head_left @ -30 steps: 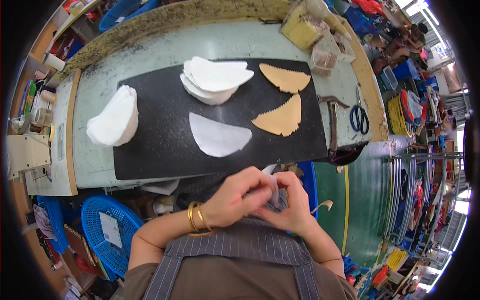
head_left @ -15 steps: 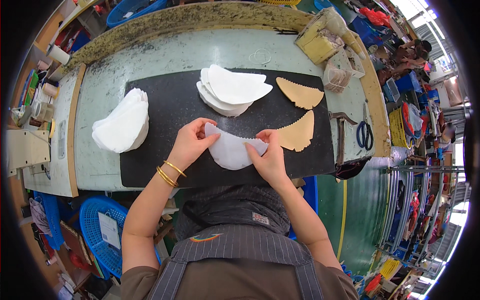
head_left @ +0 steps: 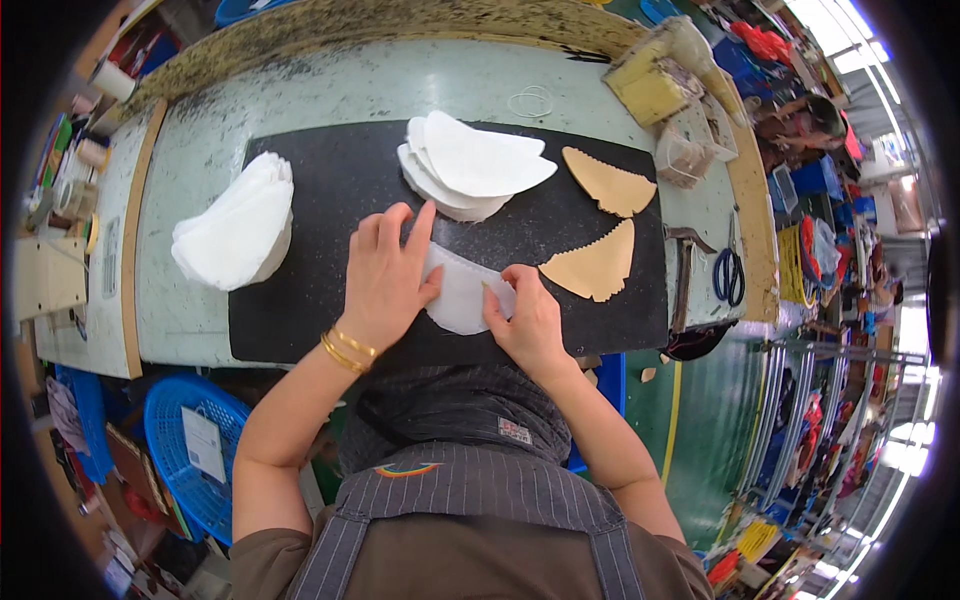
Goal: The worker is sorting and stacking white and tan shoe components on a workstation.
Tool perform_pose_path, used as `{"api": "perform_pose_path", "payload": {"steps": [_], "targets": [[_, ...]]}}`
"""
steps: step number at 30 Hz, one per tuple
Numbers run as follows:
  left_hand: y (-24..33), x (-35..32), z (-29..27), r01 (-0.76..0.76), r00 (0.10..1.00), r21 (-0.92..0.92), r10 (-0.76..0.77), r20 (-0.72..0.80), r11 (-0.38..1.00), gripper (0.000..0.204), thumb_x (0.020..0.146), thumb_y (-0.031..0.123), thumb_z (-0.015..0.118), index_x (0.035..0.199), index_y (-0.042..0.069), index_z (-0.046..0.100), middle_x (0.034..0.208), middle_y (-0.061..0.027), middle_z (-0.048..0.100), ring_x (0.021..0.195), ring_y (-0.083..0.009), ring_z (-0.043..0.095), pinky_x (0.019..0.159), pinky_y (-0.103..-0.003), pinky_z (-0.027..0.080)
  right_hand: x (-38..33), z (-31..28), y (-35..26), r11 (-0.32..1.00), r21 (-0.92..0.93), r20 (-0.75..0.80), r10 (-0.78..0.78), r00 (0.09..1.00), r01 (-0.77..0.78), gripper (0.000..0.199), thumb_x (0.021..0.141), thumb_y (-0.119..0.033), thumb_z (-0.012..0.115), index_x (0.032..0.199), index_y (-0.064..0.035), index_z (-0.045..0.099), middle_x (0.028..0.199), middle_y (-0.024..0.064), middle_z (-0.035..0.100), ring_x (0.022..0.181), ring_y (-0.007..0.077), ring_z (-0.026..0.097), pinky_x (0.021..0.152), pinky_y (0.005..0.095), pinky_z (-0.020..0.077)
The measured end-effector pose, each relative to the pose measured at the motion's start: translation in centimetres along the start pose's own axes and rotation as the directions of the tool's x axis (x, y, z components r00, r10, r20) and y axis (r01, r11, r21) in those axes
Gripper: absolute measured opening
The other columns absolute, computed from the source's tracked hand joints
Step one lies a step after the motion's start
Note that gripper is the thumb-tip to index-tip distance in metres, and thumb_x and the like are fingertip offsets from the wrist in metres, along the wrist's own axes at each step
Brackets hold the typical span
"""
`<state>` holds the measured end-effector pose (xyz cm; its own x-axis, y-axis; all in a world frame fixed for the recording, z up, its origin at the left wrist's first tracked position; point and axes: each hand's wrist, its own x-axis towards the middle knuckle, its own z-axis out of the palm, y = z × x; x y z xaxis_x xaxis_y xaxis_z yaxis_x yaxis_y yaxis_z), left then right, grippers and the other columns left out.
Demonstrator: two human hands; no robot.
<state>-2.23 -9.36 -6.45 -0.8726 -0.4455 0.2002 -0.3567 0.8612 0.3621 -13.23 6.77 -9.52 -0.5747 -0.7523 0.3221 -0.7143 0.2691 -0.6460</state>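
Note:
A curved pale, translucent-looking piece with a scalloped upper edge is over the black mat in front of me. My right hand pinches its right end between thumb and fingers. At its left end is my left hand, wearing gold bangles; its fingers are stretched upward and apart, with the thumb at the piece's edge. Just beyond lies a fanned stack of white curved pieces. Two tan pieces with toothed edges, an upper one and a lower one, rest to the right.
Another white stack straddles the left edge of the black mat. Blue-handled scissors and a hammer lie at the right. A yellowish block and clear container stand at the far right corner. A blue basket sits below left.
My left hand has loosened its pinch on the left end, its fingers now extended upward. My right hand still grips the other end. The whole view has shifted slightly.

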Motion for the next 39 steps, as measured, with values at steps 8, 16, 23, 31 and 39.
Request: {"api": "perform_pose_path", "payload": {"steps": [8, 16, 23, 31, 39], "targets": [[1.8, -3.4, 1.4, -0.367, 0.904, -0.069, 0.373, 0.207, 0.928, 0.11, 0.067, 0.069, 0.06, 0.136, -0.011, 0.029, 0.144, -0.0265, 0.028, 0.136, -0.039, 0.025, 0.11, -0.049, 0.021, -0.4, -3.8, -0.1, 0.932, -0.359, -0.172, -0.021, 0.985, -0.043, 0.034, 0.076, -0.008, 0.068, 0.105, -0.0001, 0.053, 0.089, 0.0133, 0.056, 0.073, 0.0255, 0.059, 0.06, 0.0325, 0.0497], [1.4, -8.0, 0.7, -0.389, 0.911, 0.093, 0.368, 0.184, 0.917, 0.075, 0.077, 0.042, 0.061, 0.136, 0.002, 0.038, 0.141, -0.0229, 0.035, 0.131, -0.0375, 0.034, 0.108, -0.05, 0.025, -2.2, -3.8, -0.8, 0.964, 0.264, -0.138, -0.007, 0.99, 0.044, 0.016, 0.068, 0.011, 0.05, 0.074, -0.0014, 0.058, 0.07, 0.0116, 0.057, 0.064, 0.0262, 0.059, 0.057, 0.0314, 0.0462], [-1.8, -6.6, -12.4, -0.096, 0.884, 0.103, 0.132, -0.449, 0.99, 0.048, 0.078, 0.004, 0.049, 0.125, 0.011, 0.056, 0.126, -0.0177, 0.054, 0.12, -0.0378, 0.048, 0.105, -0.05, 0.03, -8.4, -5.7, -3.0, 0.984, 0.166, 0.315, 0.014, 0.949, -0.069, 0.005, 0.07, -0.008, 0.059, 0.067, -0.004, 0.06, 0.057, 0.0099, 0.055, 0.05, 0.0248, 0.057, 0.048, 0.0331, 0.044], [-11.0, -5.6, -11.9, 0.21, 0.975, 0.394, -0.161, -0.154, 0.895, 0.112, 0.051, 0.069, 0.074, 0.133, 0.001, 0.04, 0.138, -0.0274, 0.035, 0.134, -0.0462, 0.023, 0.106, -0.063, 0.014, -6.6, -3.3, -5.0, 0.914, 0.286, 0.452, -0.393, 0.801, 0.287, 0.024, 0.072, -0.022, 0.075, 0.089, -0.0063, 0.066, 0.085, 0.0073, 0.063, 0.088, 0.0248, 0.06, 0.084, 0.0392, 0.0415], [-14.3, -1.1, -12.7, 0.394, 0.916, 0.192, -0.401, -0.004, 0.899, 0.115, 0.052, 0.062, 0.077, 0.139, 0.001, 0.032, 0.122, -0.0223, 0.053, 0.111, -0.0389, 0.05, 0.1, -0.05, 0.03, -4.6, -1.0, -6.3, 0.879, 0.407, 0.409, -0.419, 0.811, 0.249, 0.013, 0.074, -0.013, 0.072, 0.082, -0.0054, 0.064, 0.079, 0.0084, 0.061, 0.075, 0.0255, 0.059, 0.065, 0.0349, 0.0481]]}}
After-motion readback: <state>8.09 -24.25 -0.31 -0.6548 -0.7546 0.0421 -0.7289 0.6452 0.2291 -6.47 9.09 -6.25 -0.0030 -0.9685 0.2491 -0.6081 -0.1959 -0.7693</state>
